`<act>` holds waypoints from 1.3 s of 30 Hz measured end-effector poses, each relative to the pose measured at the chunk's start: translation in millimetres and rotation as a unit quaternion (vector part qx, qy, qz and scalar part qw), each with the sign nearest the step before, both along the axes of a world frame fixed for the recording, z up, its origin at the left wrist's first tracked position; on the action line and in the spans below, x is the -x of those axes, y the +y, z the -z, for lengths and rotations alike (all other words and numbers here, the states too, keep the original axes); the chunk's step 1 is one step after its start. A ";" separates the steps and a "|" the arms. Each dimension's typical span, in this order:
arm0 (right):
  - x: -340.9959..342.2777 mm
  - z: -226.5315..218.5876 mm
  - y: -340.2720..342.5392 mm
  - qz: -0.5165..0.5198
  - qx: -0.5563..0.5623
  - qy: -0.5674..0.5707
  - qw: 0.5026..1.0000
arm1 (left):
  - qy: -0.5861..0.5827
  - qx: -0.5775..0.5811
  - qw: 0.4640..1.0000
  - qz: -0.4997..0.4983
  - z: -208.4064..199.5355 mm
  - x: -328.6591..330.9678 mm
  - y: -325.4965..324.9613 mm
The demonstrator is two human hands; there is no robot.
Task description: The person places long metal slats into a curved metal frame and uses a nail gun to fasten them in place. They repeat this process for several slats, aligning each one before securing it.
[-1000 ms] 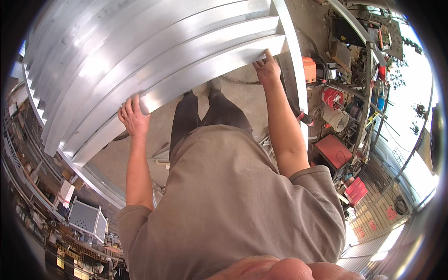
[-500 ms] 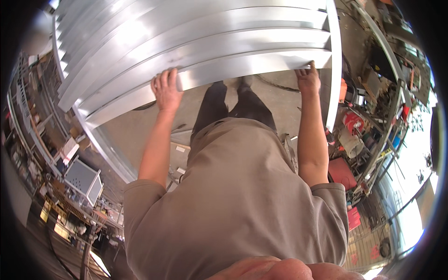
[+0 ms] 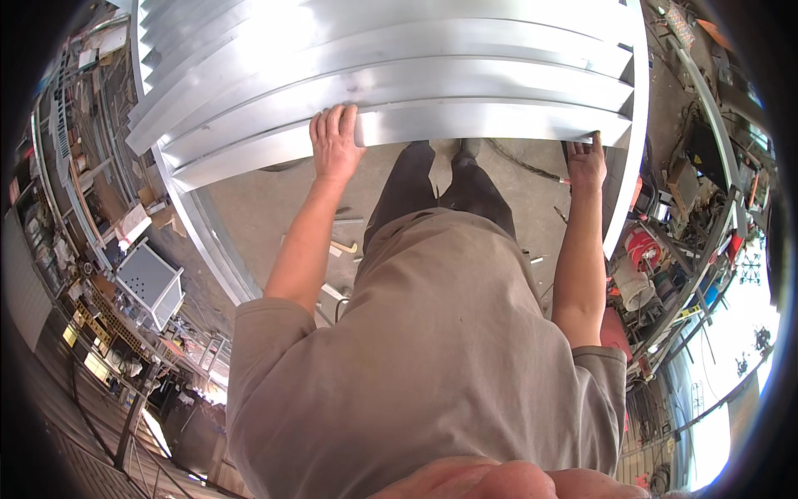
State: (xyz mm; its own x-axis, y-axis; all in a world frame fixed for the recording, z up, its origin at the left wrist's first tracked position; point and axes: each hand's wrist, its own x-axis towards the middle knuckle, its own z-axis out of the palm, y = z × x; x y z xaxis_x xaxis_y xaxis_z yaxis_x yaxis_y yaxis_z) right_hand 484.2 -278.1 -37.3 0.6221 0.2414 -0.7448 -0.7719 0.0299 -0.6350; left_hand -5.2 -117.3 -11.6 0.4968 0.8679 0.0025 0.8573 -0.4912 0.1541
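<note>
A long silvery metal slat [image 3: 465,122] lies crosswise in front of my body, the nearest of several overlapping slats [image 3: 499,79] in a louvred metal frame. My left hand [image 3: 337,150] is closed over this slat left of its middle, fingers on top; the thumb is mostly hidden. Near the slat's right end, my right hand [image 3: 588,166] grips its lower edge, one digit pointing up against its face and the other fingers partly hidden beneath. The slat reaches between the left side rail [image 3: 195,224] and the right side rail [image 3: 623,179].
My legs [image 3: 474,195] stand on the floor inside the open part of the frame. Small offcuts and a cable [image 3: 528,169] lie there. At left are metal lengths and a grey box [image 3: 150,279]; at right, a red reel [image 3: 642,245] and a white bucket [image 3: 636,287] among clutter.
The frame and both hands have shifted to the right in the picture, and the view has turned slightly. Both hands keep their hold on the nearest slat.
</note>
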 end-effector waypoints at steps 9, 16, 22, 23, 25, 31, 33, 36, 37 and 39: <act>-1.1 -3.6 5.1 -0.055 0.050 -0.015 0.997 | 0.033 0.027 0.999 0.001 3.4 6.8 -0.8; -1.9 2.1 -2.7 -0.024 -0.019 -0.022 0.999 | 0.035 0.012 0.999 -0.003 8.9 3.4 0.2; 2.4 -4.9 -1.1 -0.010 -0.027 -0.018 0.999 | 0.043 0.006 0.999 0.003 6.3 1.8 -0.4; 2.3 -5.2 -0.8 -0.011 -0.029 -0.018 0.999 | 0.045 0.006 0.999 0.003 5.9 1.6 -0.4; 3.1 -5.2 -0.7 -0.016 -0.034 -0.022 0.999 | 0.047 0.006 0.999 0.003 5.4 1.4 -1.1; 5.6 -7.8 -0.1 -0.017 -0.012 -0.031 0.999 | 0.043 0.009 0.999 -0.002 5.6 1.0 -1.7; 6.0 -8.3 0.0 -0.020 -0.010 -0.032 0.999 | 0.045 0.011 0.999 0.000 6.0 1.7 -1.1; 5.3 -7.1 -0.4 -0.021 -0.017 -0.029 0.999 | 0.046 0.013 0.999 0.000 6.1 2.0 -1.0; 5.0 -6.4 -0.8 -0.022 -0.019 -0.029 0.999 | 0.046 0.013 0.999 0.000 6.1 2.0 -1.1; 4.2 -4.9 -1.7 -0.024 -0.023 -0.026 0.999 | 0.043 0.009 0.999 0.002 6.1 1.9 -0.9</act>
State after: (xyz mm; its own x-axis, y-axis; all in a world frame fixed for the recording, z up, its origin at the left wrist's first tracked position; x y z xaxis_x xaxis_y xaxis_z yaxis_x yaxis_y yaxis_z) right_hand 480.0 -279.8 -32.4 0.6468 0.3054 -0.6988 -0.7387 0.0232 -0.6736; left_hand -7.1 -118.2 -17.7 0.4987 0.8649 -0.0565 0.8654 -0.4933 0.0882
